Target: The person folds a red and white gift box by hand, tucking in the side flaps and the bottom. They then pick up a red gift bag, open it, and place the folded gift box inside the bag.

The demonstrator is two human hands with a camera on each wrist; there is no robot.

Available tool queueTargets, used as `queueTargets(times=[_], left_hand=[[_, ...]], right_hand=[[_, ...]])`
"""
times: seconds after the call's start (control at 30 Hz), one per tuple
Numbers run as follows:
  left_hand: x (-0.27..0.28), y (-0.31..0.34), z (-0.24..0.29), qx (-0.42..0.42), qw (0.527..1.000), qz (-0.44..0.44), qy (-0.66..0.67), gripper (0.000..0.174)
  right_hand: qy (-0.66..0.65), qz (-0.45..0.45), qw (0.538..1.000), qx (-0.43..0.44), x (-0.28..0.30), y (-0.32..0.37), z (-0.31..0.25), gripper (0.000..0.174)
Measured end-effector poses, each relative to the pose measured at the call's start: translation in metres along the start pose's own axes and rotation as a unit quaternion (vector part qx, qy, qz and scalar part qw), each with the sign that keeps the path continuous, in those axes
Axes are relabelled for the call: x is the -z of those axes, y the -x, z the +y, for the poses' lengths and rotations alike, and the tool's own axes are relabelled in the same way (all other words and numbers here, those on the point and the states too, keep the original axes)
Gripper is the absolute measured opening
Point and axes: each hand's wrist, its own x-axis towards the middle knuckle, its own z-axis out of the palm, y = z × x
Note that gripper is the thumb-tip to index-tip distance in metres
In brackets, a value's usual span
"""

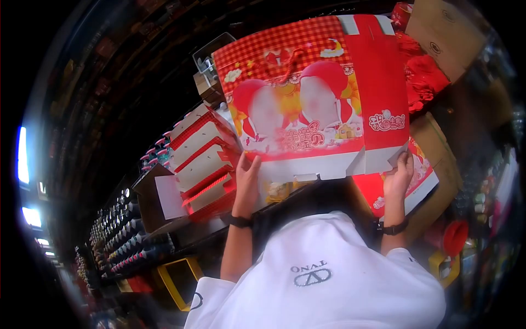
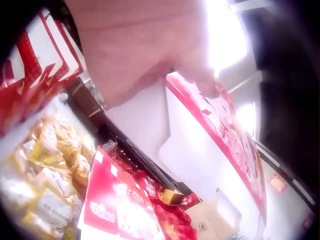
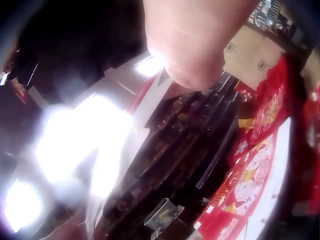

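Both hands hold up a red and white printed cardboard gift box (image 1: 378, 82), flattened, with cartoon figures, a checked top band and a cord handle. The left hand (image 1: 247, 178) grips its lower left corner, thumb at the near edge. At the lower right corner, the right hand (image 1: 399, 174) pinches the white flap edge. In the left wrist view the box's white inner flaps (image 2: 195, 140) hang below the left hand (image 2: 145, 45). Glare covers much of the box in the right wrist view, below the right hand (image 3: 195, 45).
Upright folded gift boxes (image 1: 200, 151) fill a carton to the left. A similar printed box (image 1: 422, 183) lies under the right forearm. Yellow packets (image 2: 57, 145), red bundles (image 1: 422, 77), a brown carton (image 1: 446, 38) and a clear bin (image 1: 212, 52) surround the work.
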Motion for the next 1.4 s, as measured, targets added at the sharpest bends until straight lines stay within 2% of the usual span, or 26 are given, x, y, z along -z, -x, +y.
queueTargets(times=[0.07,0.1,0.23,0.37,0.4,0.5,0.6,0.63,0.67,0.73,0.77,0.8,0.83,0.9,0.93,1.0,1.07,1.13,1.2,1.27,1.3,1.33,1.4], left_hand=[[-0.002,0.01,0.019,-0.014,0.999,-0.002,0.028,0.032],[-0.001,0.013,0.021,-0.017,1.0,0.014,0.02,0.032],[0.028,0.036,0.019,-0.022,0.998,0.061,0.002,0.033],[0.069,0.055,0.001,-0.071,0.994,0.082,-0.002,0.034],[0.072,0.06,0.007,-0.054,0.994,0.093,-0.001,0.037],[0.067,0.072,0.025,-0.001,0.999,0.036,0.034,0.041],[0.099,0.081,0.032,0.041,0.992,-0.028,-0.116,0.044],[0.093,0.081,0.043,0.049,0.982,-0.045,-0.175,0.044],[0.083,0.087,0.053,0.043,0.983,-0.05,-0.169,0.043],[0.109,0.098,0.053,0.084,0.982,0.084,-0.147,0.044],[0.118,0.104,0.049,0.081,0.981,0.138,-0.112,0.045],[0.118,0.108,0.051,0.073,0.976,0.191,-0.077,0.047],[0.119,0.111,0.05,0.058,0.984,0.161,-0.056,0.047],[0.124,0.112,0.049,0.027,0.995,0.099,-0.015,0.048],[0.112,0.113,0.055,0.04,0.994,0.102,-0.013,0.051],[0.085,0.108,0.06,0.055,0.993,0.107,-0.001,0.057],[0.066,0.097,0.058,0.043,0.993,0.104,0.024,0.065],[0.035,0.086,0.067,0.037,0.986,0.157,0.037,0.074],[0.008,0.079,0.078,0.054,0.979,0.184,0.073,0.08],[0.018,0.078,0.075,0.085,0.984,0.118,0.103,0.083],[0.042,0.074,0.06,0.096,0.989,0.051,0.101,0.085],[0.061,0.07,0.047,0.106,0.989,-0.017,0.098,0.086],[0.076,0.069,0.035,0.098,0.989,-0.054,0.096,0.089]], right_hand=[[-0.007,-0.02,0.999,-0.048,0.007,0.004,0.006,0.028],[-0.012,-0.029,0.997,-0.073,0.01,0.003,0.008,0.027],[0.107,-0.079,0.984,-0.119,0.01,0.012,0.021,0.02],[0.243,-0.171,0.952,-0.069,-0.006,0.0,0.022,0.039],[0.254,-0.192,0.946,-0.059,-0.005,-0.009,0.032,0.054],[0.275,-0.239,0.929,-0.057,-0.047,-0.013,0.015,0.07],[0.244,-0.288,0.926,-0.02,-0.065,-0.033,0.025,0.074],[0.243,-0.304,0.921,-0.026,-0.069,-0.033,0.029,0.076],[0.242,-0.323,0.915,-0.032,-0.074,-0.034,0.033,0.078],[0.227,-0.356,0.904,-0.063,-0.091,-0.02,0.037,0.088],[0.333,-0.307,0.89,-0.058,-0.079,-0.016,0.062,0.095],[0.289,-0.343,0.892,-0.06,-0.085,-0.012,0.063,0.098],[0.244,-0.378,0.891,-0.062,-0.093,-0.008,0.065,0.101],[0.228,-0.389,0.89,-0.067,-0.096,-0.006,0.066,0.099],[0.22,-0.394,0.89,-0.069,-0.096,-0.004,0.066,0.098],[0.224,-0.387,0.88,-0.16,-0.089,0.006,0.068,0.092],[0.168,-0.357,0.887,-0.239,-0.107,0.016,0.062,0.079],[0.135,-0.35,0.887,-0.268,-0.098,0.011,0.07,0.078],[0.143,-0.333,0.901,-0.24,-0.1,0.006,0.075,0.077],[0.22,-0.328,0.902,-0.174,-0.097,0.007,0.065,0.076],[0.257,-0.324,0.9,-0.14,-0.099,0.008,0.056,0.075],[0.176,-0.349,0.901,-0.187,-0.101,0.009,0.051,0.07],[0.151,-0.384,0.869,-0.275,-0.084,-0.001,0.059,0.069]])
